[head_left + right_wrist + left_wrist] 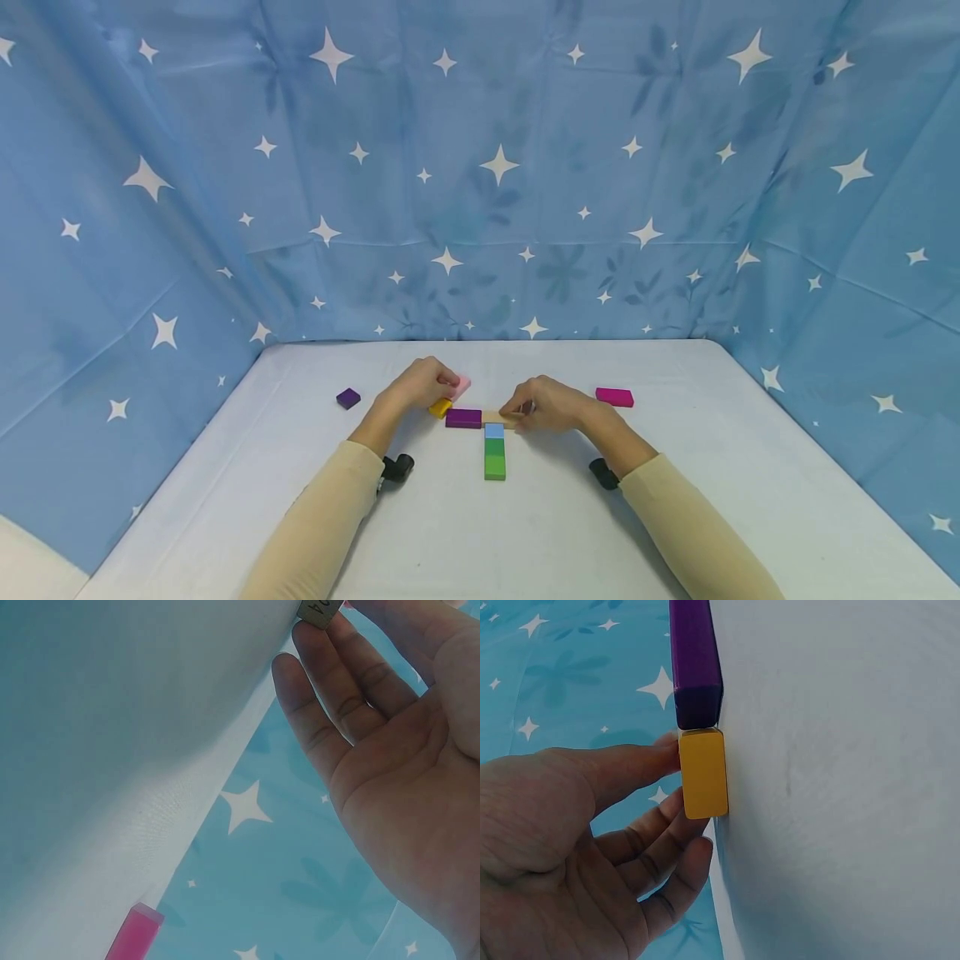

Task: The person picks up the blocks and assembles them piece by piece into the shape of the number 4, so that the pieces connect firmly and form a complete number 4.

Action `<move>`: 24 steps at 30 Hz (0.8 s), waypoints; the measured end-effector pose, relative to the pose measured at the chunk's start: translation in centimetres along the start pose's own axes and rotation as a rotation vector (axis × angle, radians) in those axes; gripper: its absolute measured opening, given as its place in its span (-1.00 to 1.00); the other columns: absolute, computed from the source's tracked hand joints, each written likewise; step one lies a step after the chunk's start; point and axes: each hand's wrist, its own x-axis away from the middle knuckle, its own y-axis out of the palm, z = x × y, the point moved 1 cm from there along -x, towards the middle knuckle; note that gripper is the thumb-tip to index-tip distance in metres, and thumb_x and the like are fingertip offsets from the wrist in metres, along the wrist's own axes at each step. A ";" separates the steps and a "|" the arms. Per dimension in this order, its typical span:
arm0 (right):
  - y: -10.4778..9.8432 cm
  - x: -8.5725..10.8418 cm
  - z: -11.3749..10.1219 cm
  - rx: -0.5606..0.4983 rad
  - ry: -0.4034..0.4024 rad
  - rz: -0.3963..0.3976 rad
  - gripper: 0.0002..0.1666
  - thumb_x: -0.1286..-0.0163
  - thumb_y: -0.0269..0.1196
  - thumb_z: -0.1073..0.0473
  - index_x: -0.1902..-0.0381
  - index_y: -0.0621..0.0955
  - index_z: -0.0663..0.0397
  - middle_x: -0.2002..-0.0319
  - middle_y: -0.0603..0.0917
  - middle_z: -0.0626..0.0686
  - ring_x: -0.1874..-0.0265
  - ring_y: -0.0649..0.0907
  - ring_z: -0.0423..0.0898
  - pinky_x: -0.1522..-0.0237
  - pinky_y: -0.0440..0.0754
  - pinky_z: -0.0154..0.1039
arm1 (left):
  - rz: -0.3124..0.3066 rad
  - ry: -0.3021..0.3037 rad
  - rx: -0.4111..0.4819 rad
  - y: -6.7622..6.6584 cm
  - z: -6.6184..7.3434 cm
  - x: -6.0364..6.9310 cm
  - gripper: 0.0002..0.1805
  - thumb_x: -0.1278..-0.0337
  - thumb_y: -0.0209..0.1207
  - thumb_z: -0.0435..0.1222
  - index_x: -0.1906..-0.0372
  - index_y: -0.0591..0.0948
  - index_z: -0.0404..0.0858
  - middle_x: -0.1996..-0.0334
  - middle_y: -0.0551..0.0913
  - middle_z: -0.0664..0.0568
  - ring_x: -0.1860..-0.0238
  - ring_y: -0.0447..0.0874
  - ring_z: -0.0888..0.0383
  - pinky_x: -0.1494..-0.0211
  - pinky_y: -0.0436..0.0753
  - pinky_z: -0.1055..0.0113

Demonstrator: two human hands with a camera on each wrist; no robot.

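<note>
In the head view, my left hand (pixel 422 385) pinches a pink block (pixel 461 387) at its left side, just behind a yellow block (pixel 440 408). The left wrist view has that yellow block (pixel 704 774) end to end with a purple block (pixel 697 667), partly hiding the fingertips (pixel 673 754). My right hand (pixel 551 403) holds the plain wooden block (pixel 491 419), which lies against the right end of the purple block (pixel 463 418). The wooden block's marked end (pixel 319 611) shows beside the fingers in the right wrist view.
A column of light blue (pixel 494 431), dark green (pixel 494 447) and light green (pixel 495 469) blocks runs toward the front from the wooden block. A dark purple block (pixel 348 398) lies at the left, a magenta block (pixel 614 397) at the right. Behind the white table (pixel 480 542) hangs a starry blue curtain (pixel 495 208).
</note>
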 end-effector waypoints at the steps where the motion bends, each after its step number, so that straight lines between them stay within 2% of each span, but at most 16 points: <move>1: 0.0 0.0 0.0 0.003 -0.001 0.001 -0.59 -0.30 0.48 0.27 -0.12 0.78 0.00 0.05 0.81 -0.10 0.16 0.69 -0.23 0.04 0.68 -0.34 | -0.001 0.001 0.000 0.0 0.1 0.0 -0.68 -0.41 0.28 -0.27 -0.17 0.75 -0.23 -0.14 0.73 -0.10 0.09 0.59 0.08 0.13 0.67 0.37; 12: 0.0 0.1 0.0 0.004 -0.003 -0.001 -0.59 -0.30 0.48 0.28 -0.12 0.78 0.02 0.04 0.81 -0.09 0.15 0.69 -0.22 0.03 0.68 -0.34 | -0.012 0.026 0.009 0.0 0.3 0.1 -0.70 -0.38 0.31 -0.29 -0.13 0.77 -0.25 -0.11 0.75 -0.11 0.17 0.58 0.10 0.23 0.61 0.40; 24: 0.1 -0.1 0.2 0.016 0.004 0.002 -0.59 -0.30 0.48 0.27 -0.11 0.78 -0.02 0.04 0.81 -0.12 0.15 0.69 -0.24 0.00 0.70 -0.30 | -0.011 0.027 0.000 0.1 0.1 0.0 -0.70 -0.37 0.31 -0.28 -0.13 0.77 -0.23 -0.10 0.75 -0.09 0.15 0.59 0.09 0.19 0.63 0.39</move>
